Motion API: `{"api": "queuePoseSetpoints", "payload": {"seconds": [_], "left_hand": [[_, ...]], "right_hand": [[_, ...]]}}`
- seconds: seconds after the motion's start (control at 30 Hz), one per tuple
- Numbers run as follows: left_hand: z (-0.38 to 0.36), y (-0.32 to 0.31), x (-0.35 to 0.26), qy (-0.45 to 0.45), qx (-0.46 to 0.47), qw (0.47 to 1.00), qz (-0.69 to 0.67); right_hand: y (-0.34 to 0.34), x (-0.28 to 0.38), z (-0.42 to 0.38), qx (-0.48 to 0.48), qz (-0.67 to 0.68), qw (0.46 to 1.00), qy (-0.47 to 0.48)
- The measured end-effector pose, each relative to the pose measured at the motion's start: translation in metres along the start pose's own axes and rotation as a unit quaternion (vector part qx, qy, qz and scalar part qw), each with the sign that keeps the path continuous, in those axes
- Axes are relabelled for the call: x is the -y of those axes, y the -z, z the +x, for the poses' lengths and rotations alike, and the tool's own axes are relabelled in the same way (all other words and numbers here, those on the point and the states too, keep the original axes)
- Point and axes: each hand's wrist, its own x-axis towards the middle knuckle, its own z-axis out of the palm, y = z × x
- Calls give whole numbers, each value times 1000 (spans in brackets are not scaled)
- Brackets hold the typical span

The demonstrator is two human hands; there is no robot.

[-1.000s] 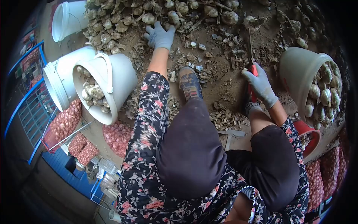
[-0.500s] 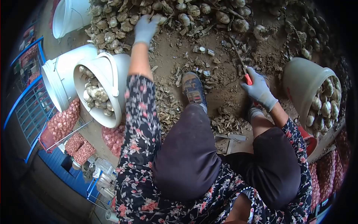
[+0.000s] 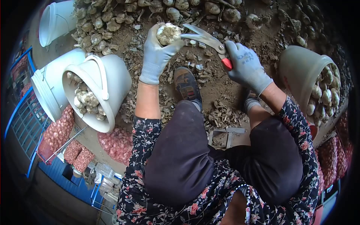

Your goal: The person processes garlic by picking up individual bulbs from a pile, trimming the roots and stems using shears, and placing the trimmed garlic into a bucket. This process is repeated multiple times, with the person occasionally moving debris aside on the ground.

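From the head view, the person is sitting low over a dirt floor [image 3: 221, 88], knees spread, one shoe [image 3: 186, 84] planted between them. The left hand [image 3: 157, 52], in a grey glove, is gripping a garlic bulb [image 3: 168, 33] — fingers wrapped tight around its lower part, the rough root end facing up. The right hand [image 3: 245, 65], gloved too, is closing round the red handles of a pair of shears [image 3: 206, 38]; the blades are standing slightly apart, their tips touching the bulb's right side.

Both hands are raised above the ground, near the far edge of the floor where a garlic heap [image 3: 112, 18] is lying. A white bucket [image 3: 112, 80] is tipped on its side to the left, bulbs showing inside, with a second bucket [image 3: 50, 90] just behind it and a third [image 3: 56, 20] lying in the far left corner. A beige bucket [image 3: 300, 73] — also tipped and full of bulbs — is resting at the right edge. Red mesh sacks [image 3: 118, 144] are lying near the left knee.
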Motion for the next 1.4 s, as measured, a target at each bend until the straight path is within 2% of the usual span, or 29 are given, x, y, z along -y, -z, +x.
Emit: {"api": "queuePoseSetpoints", "payload": {"seconds": [0.03,0.1,0.17,0.37,0.4,0.47,0.5,0.6,0.63,0.7,0.73,0.77,0.8,0.83,0.9,0.93,0.97,1.03,1.07,1.1,1.17,1.23,1.33,1.37,1.4], "left_hand": [[-3,-2,-3,-18,21,999,26],[-9,-6,-6,-41,30,998,-29],[-13,-10,-13,-96,16,985,141],[-21,-16,-7,-124,30,982,136],[-21,-15,-8,-151,26,974,166],[-22,-13,-10,-196,9,959,203],[-22,-13,-14,-193,10,960,203],[-21,-12,-25,-146,85,973,157],[-20,-11,-24,-145,83,974,156],[-20,-8,-21,-65,153,973,160],[-21,-7,-17,-65,155,973,160],[-23,-6,-10,-63,155,980,103],[-25,-6,-7,-61,152,985,46],[-26,-7,-4,-60,149,986,45],[-17,-11,-1,-23,111,989,-91],[-12,-11,8,-2,124,968,-219],[-12,-11,18,-4,121,969,-217],[-13,-16,25,29,114,882,-457],[-13,-17,28,23,151,864,-479],[-16,-23,24,22,154,864,-480],[-28,-39,17,51,114,786,-605],[-27,-42,21,56,117,797,-590],[-32,-43,20,82,153,851,-496],[-30,-46,20,80,148,853,-493],[-27,-47,21,48,161,875,-454]], "right_hand": [[3,6,1,0,2,1000,-4],[7,14,1,-16,-77,997,4],[8,16,-1,-7,-93,996,3],[5,19,-6,10,-100,995,22],[1,19,-7,-10,-116,993,32],[3,18,-7,18,-107,994,33],[4,18,-6,43,-100,993,35],[-9,2,-10,23,-64,996,53],[-13,-1,-11,21,-35,997,59],[-19,-4,-15,10,-25,998,55],[-21,-9,-13,49,-4,999,4],[-22,-14,-13,88,15,995,-45],[-22,-19,-17,60,44,995,-64],[-22,-21,-21,62,43,995,-62],[-19,-23,-30,60,132,987,-74],[-18,-23,-35,59,163,982,-71],[-22,-30,-39,95,218,970,-59],[-20,-21,-45,179,300,931,-108],[-19,-20,-45,223,343,907,-100],[-8,-9,-44,224,347,905,-104],[-37,-17,-41,235,403,878,-104],[-29,-3,-31,216,432,872,-83],[-23,4,-22,203,453,866,-62],[-23,6,-18,209,446,868,-59],[-23,7,-21,168,485,857,-55]]}}
